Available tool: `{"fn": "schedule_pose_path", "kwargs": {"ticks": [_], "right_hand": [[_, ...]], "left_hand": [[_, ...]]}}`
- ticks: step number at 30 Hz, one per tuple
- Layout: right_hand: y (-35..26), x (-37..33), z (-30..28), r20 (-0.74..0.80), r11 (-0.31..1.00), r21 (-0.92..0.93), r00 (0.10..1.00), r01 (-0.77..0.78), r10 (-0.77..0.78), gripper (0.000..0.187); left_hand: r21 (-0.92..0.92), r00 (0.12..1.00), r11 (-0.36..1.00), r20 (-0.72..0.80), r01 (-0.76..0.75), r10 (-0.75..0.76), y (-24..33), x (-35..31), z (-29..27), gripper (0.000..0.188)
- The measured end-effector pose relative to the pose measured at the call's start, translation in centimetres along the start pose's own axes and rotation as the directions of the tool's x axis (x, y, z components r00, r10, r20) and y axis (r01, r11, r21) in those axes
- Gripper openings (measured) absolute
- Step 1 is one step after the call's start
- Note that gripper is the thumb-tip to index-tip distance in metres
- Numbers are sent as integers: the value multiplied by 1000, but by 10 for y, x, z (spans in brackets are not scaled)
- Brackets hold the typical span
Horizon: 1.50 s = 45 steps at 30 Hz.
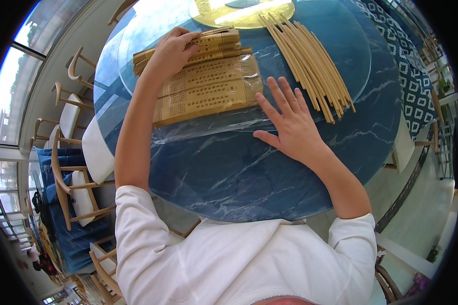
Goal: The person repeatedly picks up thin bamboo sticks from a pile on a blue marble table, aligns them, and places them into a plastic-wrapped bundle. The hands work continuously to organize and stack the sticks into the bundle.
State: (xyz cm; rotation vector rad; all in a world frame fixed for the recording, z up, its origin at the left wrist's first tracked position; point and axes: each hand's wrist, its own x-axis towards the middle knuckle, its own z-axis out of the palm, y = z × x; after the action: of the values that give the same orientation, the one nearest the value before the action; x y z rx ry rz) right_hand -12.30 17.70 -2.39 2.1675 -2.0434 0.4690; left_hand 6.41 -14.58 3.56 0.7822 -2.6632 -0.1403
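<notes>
Flat gold printed paper sleeves (208,96) lie in a stack on the table, partly under clear plastic film (213,132). Toward the far side of the stack, more sleeves sit in loose, uneven layers. There my left hand (170,51) is closed over the layered sleeves, its fingers bent and partly hidden. My right hand (290,119) is flat with its fingers spread, at the near right corner of the stack, by the edge of the film. It holds nothing. A bundle of long wooden chopsticks (310,68) lies just beyond it, to the right.
The round table (224,178) has a dark blue marble-patterned top with a glass turntable. A yellow round plate (241,12) stands at the far side. Wooden chairs (76,188) line the left, and a patterned cloth (399,56) hangs at the right.
</notes>
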Motion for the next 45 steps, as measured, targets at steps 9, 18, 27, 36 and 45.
{"fn": "schedule_pose_path", "kwargs": {"ticks": [9, 18, 27, 36, 45], "right_hand": [[0, 0, 0, 11, 1000, -13, 1000, -3, 3, 84], [0, 0, 0, 15, 1000, -24, 1000, -7, 7, 84], [0, 0, -1, 8, 1000, -17, 1000, -6, 6, 84], [1, 0, 0, 16, 1000, -25, 1000, -10, 10, 83], [1, 0, 1, 30, 1000, -19, 999, -10, 11, 82]], "left_hand": [[31, 1000, 1000, -23, 2, -1, -5, -4, 3, 50], [21, 1000, 1000, 1, 16, -16, 1, -8, -3, 54], [29, 999, 999, -4, 41, -41, 1, -7, -8, 44], [-13, 998, 998, -8, 63, -63, -6, -4, -5, 44], [-35, 997, 997, -43, 62, -63, -7, -4, -3, 48]]}}
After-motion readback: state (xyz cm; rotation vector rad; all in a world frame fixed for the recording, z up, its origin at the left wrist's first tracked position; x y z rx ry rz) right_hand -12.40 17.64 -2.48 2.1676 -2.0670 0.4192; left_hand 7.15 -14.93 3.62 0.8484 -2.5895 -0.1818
